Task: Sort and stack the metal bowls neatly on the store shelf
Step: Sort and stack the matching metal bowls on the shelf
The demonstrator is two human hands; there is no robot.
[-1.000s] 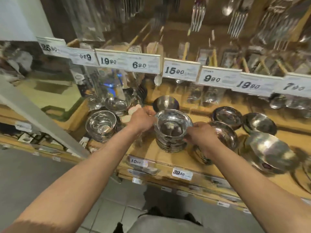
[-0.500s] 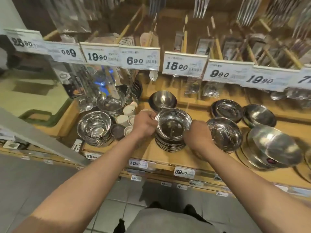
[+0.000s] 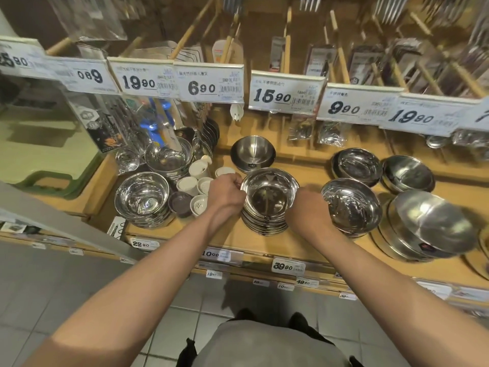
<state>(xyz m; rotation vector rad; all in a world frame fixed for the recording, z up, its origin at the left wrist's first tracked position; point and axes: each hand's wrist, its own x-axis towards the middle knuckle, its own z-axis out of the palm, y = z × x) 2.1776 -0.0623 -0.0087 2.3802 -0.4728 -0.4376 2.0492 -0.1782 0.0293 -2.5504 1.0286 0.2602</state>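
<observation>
Wooden store shelf [image 3: 312, 239], price tags along front edge. Big tilted steel bowl [image 3: 434, 223] far right, lying on flatter nested bowls. Stack of shiny bowls [image 3: 143, 200] at left front, another bowl stack [image 3: 169, 157] behind it. Centre: stack of metal bowls [image 3: 268, 202], upright, near shelf front, gripped from both sides. Left hand [image 3: 225, 194] curled on stack's left rim, fingers wrapped at top edge. Right hand [image 3: 307, 207] clenched against stack's right side, grasping the stack; fingertips hidden behind knuckles. Single bowl [image 3: 352, 207] just right of right hand, tilted, touching or nearly touching wrist. Brushed steel bowl [image 3: 252, 153] behind centre stack, apart. Two more bowls [image 3: 357, 164] [image 3: 407, 174] at back right, side by side. Small white cups [image 3: 197, 181] clustered between left stack and left hand, one dark cup [image 3: 180, 203] among them. Overhead price labels [image 3: 287, 92]: 19.90, 6.90, 15.90, 9.90, 19.90. Packaged utensils [image 3: 321, 62] hanging on pegs above.
</observation>
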